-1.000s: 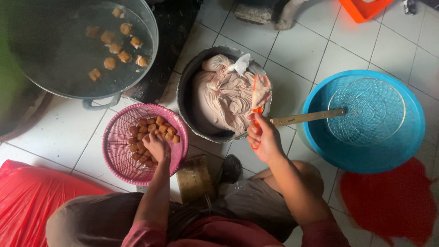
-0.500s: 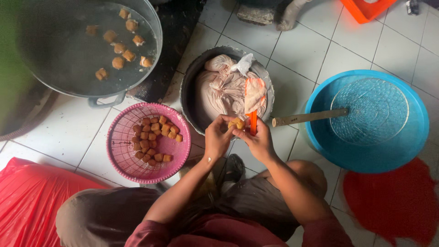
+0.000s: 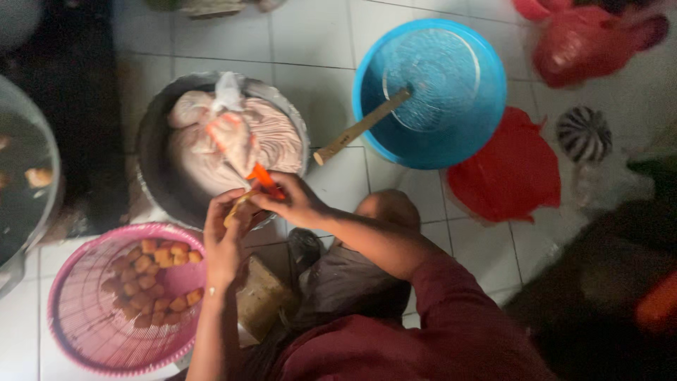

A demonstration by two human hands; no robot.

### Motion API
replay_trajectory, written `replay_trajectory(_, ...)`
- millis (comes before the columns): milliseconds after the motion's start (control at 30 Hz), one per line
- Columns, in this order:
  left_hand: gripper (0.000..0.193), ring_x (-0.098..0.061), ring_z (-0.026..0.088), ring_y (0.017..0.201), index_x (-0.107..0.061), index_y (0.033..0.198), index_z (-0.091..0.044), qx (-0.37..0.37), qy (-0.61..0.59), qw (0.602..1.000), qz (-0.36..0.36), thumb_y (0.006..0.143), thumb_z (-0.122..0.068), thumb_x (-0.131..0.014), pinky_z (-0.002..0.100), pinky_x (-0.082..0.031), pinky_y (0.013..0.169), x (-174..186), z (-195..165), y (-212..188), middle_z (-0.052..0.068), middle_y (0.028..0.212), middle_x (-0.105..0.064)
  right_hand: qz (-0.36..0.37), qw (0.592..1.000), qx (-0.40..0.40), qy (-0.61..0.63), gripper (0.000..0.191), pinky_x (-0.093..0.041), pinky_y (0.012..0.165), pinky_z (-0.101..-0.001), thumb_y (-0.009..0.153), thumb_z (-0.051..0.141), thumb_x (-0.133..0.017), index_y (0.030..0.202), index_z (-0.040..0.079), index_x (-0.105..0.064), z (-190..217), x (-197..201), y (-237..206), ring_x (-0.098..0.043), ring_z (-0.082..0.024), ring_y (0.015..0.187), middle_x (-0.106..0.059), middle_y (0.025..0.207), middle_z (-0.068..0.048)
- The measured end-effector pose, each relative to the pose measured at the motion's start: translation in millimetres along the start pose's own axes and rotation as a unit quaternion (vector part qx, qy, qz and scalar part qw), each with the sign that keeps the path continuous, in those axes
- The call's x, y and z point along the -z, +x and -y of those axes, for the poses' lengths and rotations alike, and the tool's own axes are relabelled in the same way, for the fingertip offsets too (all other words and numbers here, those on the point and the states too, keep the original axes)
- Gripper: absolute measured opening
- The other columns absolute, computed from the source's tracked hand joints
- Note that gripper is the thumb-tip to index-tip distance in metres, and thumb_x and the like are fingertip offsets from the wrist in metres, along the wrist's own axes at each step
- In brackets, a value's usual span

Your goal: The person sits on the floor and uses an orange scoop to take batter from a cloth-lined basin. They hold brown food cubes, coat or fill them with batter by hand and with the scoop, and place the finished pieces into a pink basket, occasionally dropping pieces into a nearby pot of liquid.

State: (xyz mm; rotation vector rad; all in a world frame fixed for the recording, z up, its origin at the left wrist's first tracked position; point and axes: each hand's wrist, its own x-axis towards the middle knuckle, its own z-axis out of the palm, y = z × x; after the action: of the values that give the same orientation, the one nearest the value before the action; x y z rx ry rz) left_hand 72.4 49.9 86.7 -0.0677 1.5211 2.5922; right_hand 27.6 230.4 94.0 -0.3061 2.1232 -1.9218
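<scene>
Your left hand (image 3: 224, 243) is closed around a small brown piece (image 3: 238, 206), held just over the near rim of the dark pot (image 3: 151, 152). Your right hand (image 3: 296, 201) grips an orange-handled tool (image 3: 262, 176), its tip touching the piece. The two hands meet above the pot edge.

Surroundings: the pot holds a pale pink mass (image 3: 211, 141) with a knotted clear bag (image 3: 229, 88) on top. Just left of your left forearm sits a pink basket (image 3: 84, 324) on the tiled floor (image 3: 317, 70), holding a heap of fried cubes (image 3: 155, 279). To the right of the pot, well apart from your hands, stands a blue basin (image 3: 486, 85); a wire skimmer lies in it, and its wooden handle (image 3: 360, 128) juts out over the rim toward the pot. A red plastic sheet (image 3: 504, 176) lies on the floor below the basin, a red bag (image 3: 585, 42) at top right, a striped round object (image 3: 584, 134) beside it. A brown block (image 3: 259, 296) sits on the floor by your knee.

Obscured or unclear: a large pan (image 3: 28, 183) is cut off at the left edge, contents dim. The tool's working end is hidden behind your fingers. The right side is dark and blurred; nothing legible there. The basket's lower rim runs off-frame.
</scene>
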Motion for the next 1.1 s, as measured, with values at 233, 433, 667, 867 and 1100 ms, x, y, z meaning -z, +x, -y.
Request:
replay_trajectory(233,0.013,-0.065,0.012,0.099,-0.065,0.114,0.0,-0.015,0.024,0.997,-0.069,0.108,-0.011,-0.065,0.027,-0.054,0.088,2.6,1.2,-0.4,0.008,0.111,-0.069,0.052,0.998,0.033,-0.003,0.043,-0.049,0.077,-0.027,0.088,0.025,-0.084,0.117,0.002,-0.063,12.9,-1.1,-9.4,-0.056,-0.009,0.09,-0.061,0.1,-0.002)
replay_trajectory(433,0.009,-0.065,0.01,0.092,-0.063,0.106,-0.004,0.001,0.021,0.997,-0.072,0.107,-0.014,-0.065,0.031,-0.058,0.086,0.2,2.9,-8.3,0.004,0.102,-0.067,0.033,0.999,0.037,0.007,0.031,-0.053,0.084,-0.0252,0.097,0.024,-0.075,0.118,0.005,-0.064,10.3,3.5,-10.1,-0.064,-0.007,0.095,-0.069,0.101,0.0)
replay_trajectory(667,0.008,-0.065,0.014,0.1,-0.066,0.102,-0.011,0.053,-0.093,0.991,-0.078,0.103,-0.018,-0.063,0.039,-0.06,0.088,0.8,-0.8,-1.6,0.001,0.106,-0.066,-0.069,0.996,-0.047,0.015,0.018,-0.043,0.054,-0.0195,0.099,0.021,-0.069,0.107,0.005,-0.067,10.1,-7.3,-2.9,-0.053,-0.002,0.063,-0.064,0.081,0.005)
replay_trajectory(867,0.01,-0.065,0.013,0.099,-0.062,0.1,-0.008,-0.01,-0.14,0.973,-0.182,0.101,-0.018,-0.064,0.038,-0.061,0.091,24.1,4.2,7.2,0.002,0.107,-0.066,0.057,0.989,-0.079,0.112,0.04,-0.029,0.046,-0.0209,0.111,0.035,-0.044,0.102,0.004,-0.068,15.9,-7.2,-8.5,-0.035,-0.002,0.051,-0.048,0.065,0.005)
replay_trajectory(1100,0.01,-0.059,0.013,0.092,-0.06,0.11,-0.001,-0.104,-0.129,0.972,-0.165,0.109,-0.01,-0.064,0.031,-0.05,0.082,17.5,16.6,4.7,0.011,0.108,-0.068,0.047,0.999,0.008,-0.015,0.04,-0.028,0.057,-0.0228,0.116,0.03,-0.038,0.105,0.001,-0.064,10.8,-30.3,-8.0,-0.035,-0.004,0.064,-0.043,0.075,0.004)
